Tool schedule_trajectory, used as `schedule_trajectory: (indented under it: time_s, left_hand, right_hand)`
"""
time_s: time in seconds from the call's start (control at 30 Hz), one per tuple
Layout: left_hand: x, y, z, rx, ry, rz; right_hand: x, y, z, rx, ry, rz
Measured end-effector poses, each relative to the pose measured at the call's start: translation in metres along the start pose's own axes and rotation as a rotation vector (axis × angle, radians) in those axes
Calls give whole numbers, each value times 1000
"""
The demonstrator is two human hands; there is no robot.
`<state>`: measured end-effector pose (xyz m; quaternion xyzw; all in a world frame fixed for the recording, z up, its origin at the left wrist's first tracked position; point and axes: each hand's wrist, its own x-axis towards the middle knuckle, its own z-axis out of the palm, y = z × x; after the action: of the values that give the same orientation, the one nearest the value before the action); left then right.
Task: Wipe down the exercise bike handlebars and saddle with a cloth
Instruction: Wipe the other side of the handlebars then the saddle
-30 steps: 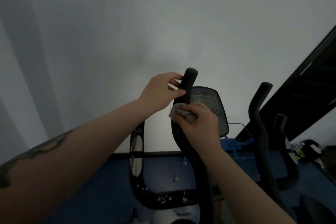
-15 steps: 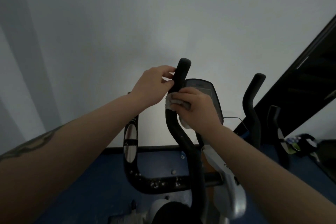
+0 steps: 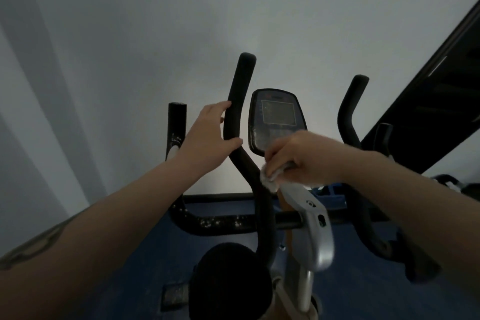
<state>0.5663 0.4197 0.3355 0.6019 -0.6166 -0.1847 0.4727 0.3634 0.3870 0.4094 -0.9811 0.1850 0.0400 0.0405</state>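
The black left handlebar (image 3: 240,86) of the exercise bike curves up in the middle of the view. My left hand (image 3: 207,135) wraps loosely around its bend, thumb below and fingers above. My right hand (image 3: 298,156) grips a crumpled grey cloth (image 3: 270,179) and presses it against the lower stretch of the same bar. The right handlebar (image 3: 349,112) stands untouched further right. A dark rounded shape (image 3: 228,280) at the bottom centre could be the saddle's nose; I cannot tell.
The console screen (image 3: 276,117) sits between the bars on a silver post (image 3: 311,228). An outer speckled black bar (image 3: 176,122) rises at left. A dark slanted panel (image 3: 428,101) leans at the right. White wall behind, blue floor (image 3: 145,262) below.
My right hand with the cloth slid down the left handlebar from near its top to below the bend. My left hand shifted lower on the bar. The view tilted down.
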Motion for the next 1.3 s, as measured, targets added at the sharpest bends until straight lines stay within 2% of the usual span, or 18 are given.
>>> schedule_trajectory:
  time_s: [0.13, 0.2, 0.3, 0.4, 0.5, 0.63, 0.7, 0.8, 0.9, 1.03, 1.17, 1.3]
  left_hand:
    - [-5, 0, 4, -3, 22, -22]
    - [-6, 0, 6, 15, 37, -28]
    - [-10, -2, 7, 33, 61, -38]
    - [-17, 1, 10, 47, 88, -35]
    - [-30, 7, 10, 60, 107, -17]
    - [-66, 13, -12, 140, 114, 106]
    - [-90, 8, -27, 185, 67, 163]
    - [-121, -11, -43, 286, 10, 212]
    - [-135, -32, -48, 424, -102, 209]
    - [-130, -33, -51, 569, -208, 287]
    - [-126, -36, -51, 547, -211, 312]
    - [-128, -45, -51, 475, -195, 321]
  right_hand:
    - [13, -14, 19, 53, 435, 90]
    - [20, -28, 46, 5, 502, 102]
    - [9, -35, 60, -80, 461, 69]
    - [-6, -35, 54, -111, 300, 10]
    - [-18, -39, 53, -83, 183, -13]
    - [-34, -45, 54, 46, 107, 41]
    - [-40, -46, 51, 129, 96, 34]
    - [-35, -51, 53, 31, 173, -78]
    - [-20, -54, 59, -84, 117, -191]
    - [-14, -51, 56, -145, 68, -202]
    - [-6, -52, 73, -60, 138, -162]
    - [1, -61, 81, 240, 449, 102]
